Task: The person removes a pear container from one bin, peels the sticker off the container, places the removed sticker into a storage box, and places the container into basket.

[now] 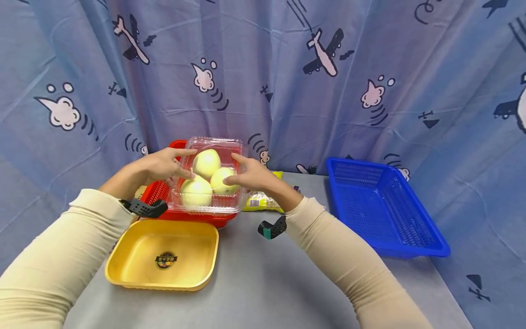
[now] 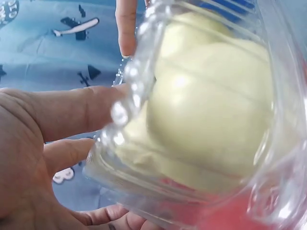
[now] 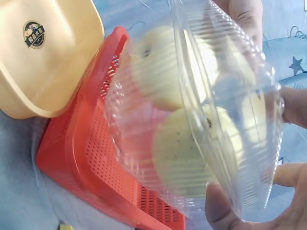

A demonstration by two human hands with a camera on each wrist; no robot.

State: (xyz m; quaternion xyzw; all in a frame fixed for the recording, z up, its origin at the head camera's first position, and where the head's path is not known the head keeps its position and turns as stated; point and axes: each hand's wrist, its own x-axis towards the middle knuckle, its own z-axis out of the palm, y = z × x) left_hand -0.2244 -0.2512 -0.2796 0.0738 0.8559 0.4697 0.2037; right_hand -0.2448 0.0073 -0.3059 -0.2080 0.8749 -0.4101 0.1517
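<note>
A clear plastic clamshell box (image 1: 209,204), lid closed, holds three round pale yellow-green fruits (image 1: 207,163) that look like apples or pears. It is held above the red basket (image 1: 154,194). My left hand (image 1: 162,164) grips its left side, the thumb at the near part and the index finger reaching along the far edge. On the opposite side, my right hand (image 1: 254,173) holds the box between thumb and fingers. The right wrist view shows the right thumb (image 3: 219,206) against the box's wall. Some of the fingers under and behind the box are hidden.
A yellow tray (image 1: 164,283) with a round label stands in front of the red basket. Behind my right wrist lies a yellow and white packet (image 1: 259,201), partly covered. A blue basket (image 1: 394,249) stands at the right, and a patterned curtain (image 1: 287,114) hangs behind.
</note>
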